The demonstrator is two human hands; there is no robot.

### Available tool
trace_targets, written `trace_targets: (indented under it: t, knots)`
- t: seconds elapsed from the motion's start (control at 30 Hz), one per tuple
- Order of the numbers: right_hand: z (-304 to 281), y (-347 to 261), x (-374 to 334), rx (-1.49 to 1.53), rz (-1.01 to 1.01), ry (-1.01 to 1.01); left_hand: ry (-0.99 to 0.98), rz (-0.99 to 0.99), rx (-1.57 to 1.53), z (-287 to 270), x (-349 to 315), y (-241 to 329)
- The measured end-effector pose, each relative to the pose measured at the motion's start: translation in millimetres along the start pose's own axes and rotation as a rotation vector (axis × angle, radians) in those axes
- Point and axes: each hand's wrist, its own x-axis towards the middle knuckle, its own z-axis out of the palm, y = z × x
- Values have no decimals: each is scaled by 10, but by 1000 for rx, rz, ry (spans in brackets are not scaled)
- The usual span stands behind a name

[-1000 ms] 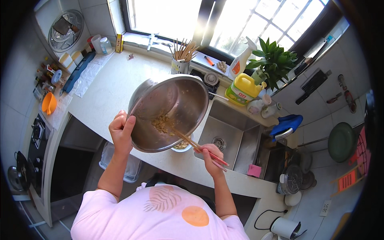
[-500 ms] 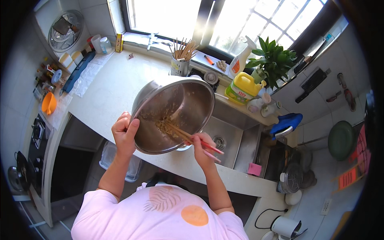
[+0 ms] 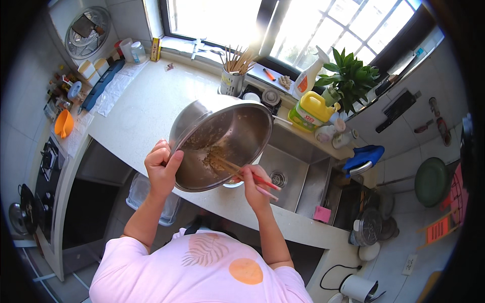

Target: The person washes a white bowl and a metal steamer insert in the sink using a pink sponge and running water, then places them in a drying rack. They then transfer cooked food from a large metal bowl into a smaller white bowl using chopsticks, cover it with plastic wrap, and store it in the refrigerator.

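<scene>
A large steel bowl (image 3: 247,126) is tilted on its side over the counter, its mouth turned toward me. My left hand (image 3: 162,166) grips its left rim, thumb over the edge. Inside, a pale, crumbly food mixture (image 3: 214,155) clings to the wall and gathers in a small clump. Between the fingers of my right hand (image 3: 254,189) is a pair of chopsticks (image 3: 265,183), wooden with red and pink ends. Their tips reach into the clump. A white rim (image 3: 233,185) of another vessel shows partly under the bowl; the rest of it is hidden.
To the right lies a steel sink (image 3: 288,164) with a pink sponge (image 3: 322,213) at its front edge. Behind stand a yellow jug (image 3: 312,108), a spray bottle (image 3: 308,76) and a can of chopsticks (image 3: 232,81). The white counter (image 3: 146,106) extends left toward a stove (image 3: 49,177).
The bowl has tipped slightly, and my right hand with the chopsticks has shifted a little left. My left hand keeps its hold on the rim. The whole view has moved slightly.
</scene>
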Motion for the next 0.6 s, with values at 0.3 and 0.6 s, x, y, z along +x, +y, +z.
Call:
trace_targets:
  t: [0.3,0.6]
  knots:
    - [-36,197,40,80,50,62,-8,24,54,74,-1,36]
    - [51,64,-60,-133,-114,96,18,3,56,102,-7,12]
